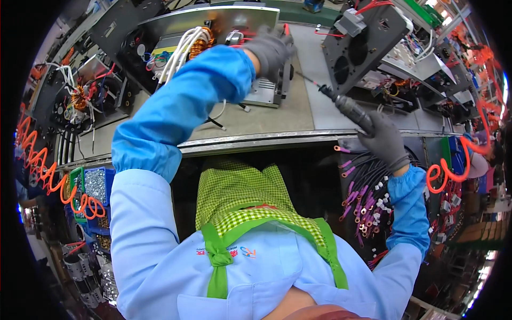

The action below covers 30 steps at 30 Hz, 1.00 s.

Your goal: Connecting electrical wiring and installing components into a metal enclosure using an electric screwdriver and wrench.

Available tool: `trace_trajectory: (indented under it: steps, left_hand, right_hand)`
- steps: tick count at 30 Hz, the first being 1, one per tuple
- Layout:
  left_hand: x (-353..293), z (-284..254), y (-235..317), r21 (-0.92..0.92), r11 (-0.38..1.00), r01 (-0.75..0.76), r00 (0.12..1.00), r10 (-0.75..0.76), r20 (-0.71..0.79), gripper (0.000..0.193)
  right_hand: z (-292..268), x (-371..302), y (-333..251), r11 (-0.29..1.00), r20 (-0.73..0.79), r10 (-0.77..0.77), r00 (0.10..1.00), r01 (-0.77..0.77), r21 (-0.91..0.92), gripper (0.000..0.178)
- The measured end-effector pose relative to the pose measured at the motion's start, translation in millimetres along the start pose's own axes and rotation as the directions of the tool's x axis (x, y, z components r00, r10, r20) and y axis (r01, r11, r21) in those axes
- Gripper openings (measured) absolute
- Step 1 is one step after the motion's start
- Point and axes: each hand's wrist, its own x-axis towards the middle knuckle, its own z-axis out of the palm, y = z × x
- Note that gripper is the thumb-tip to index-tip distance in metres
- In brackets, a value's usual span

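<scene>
left hand (269,50): over unit (265,96) on bench (277,118), blurred, grip cannot be told | right hand (383,137): curled round rear of driver (351,111), apparently leaving shaft free, tip near unit

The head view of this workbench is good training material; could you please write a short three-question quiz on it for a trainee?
1. Which hand holds the screwdriver?
2. True or false: the left hand is bare.
3. In the picture, what is just to the left of the right blue sleeve?
A) thick white cables
B) dark cables with ring terminals
C) a green bin

Key:
1. The right hand.
2. False; it wears a dark grey glove.
3. B
</scene>
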Motion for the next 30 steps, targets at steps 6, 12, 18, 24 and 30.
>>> trace_trajectory:
  steps: [6, 12, 18, 24, 30]
  left_hand:
    - [4, 41, -54, 0.121, 0.988, 0.099, 0.972, -0.122, 0.199, 0.06]
    - [12, 53, -60, 0.049, 0.993, 0.11, 0.959, -0.119, 0.259, 0.032]
    - [18, 65, -65, 0.036, 0.995, 0.094, 0.961, -0.1, 0.259, 0.03]
    - [21, 65, -67, 0.037, 0.994, 0.104, 0.959, -0.11, 0.261, 0.031]
    - [16, 65, -65, 0.029, 0.994, 0.106, 0.969, -0.11, 0.222, 0.023]
  right_hand:
    - [29, 57, -9, 0.997, -0.018, -0.007, 1.0, 0.006, -0.081, 0.04]
    - [36, 89, -26, 0.99, 0.027, -0.04, 0.999, 0.043, -0.131, 0.04]
    - [37, 99, -29, 0.987, 0.039, -0.043, 0.998, 0.048, -0.153, 0.038]
    - [39, 101, -29, 0.985, 0.046, -0.054, 0.997, 0.061, -0.164, 0.037]
    - [36, 102, -28, 0.981, 0.061, -0.068, 0.996, 0.078, -0.178, 0.037]
